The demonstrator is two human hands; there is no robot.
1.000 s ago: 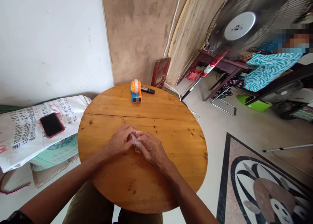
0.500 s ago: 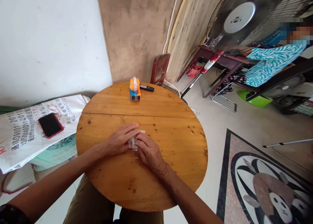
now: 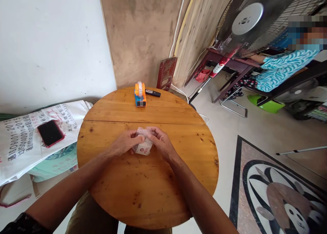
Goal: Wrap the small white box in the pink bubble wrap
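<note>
A small white box wrapped in bubble wrap (image 3: 143,147) is held between both hands over the middle of the round wooden table (image 3: 143,193). Reddish print shows on its near face through the clear wrap. My left hand (image 3: 125,142) grips it from the left, thumb on top. From the right, my right hand (image 3: 161,142) is closed on it, its thumb pressing the upper part of the wrap. The far and under sides of the box are hidden by the fingers.
An orange and blue tape dispenser (image 3: 140,94) and a black remote-like object (image 3: 153,93) lie at the table's far edge. A phone (image 3: 51,133) rests on white sacks at left. A standing fan (image 3: 246,19) and a seated person (image 3: 283,70) are at right.
Both hands have turned the wrapped box so that its printed face now shows. My left fingers, stretched over it before, now curl around its side. The view has shifted slightly.
</note>
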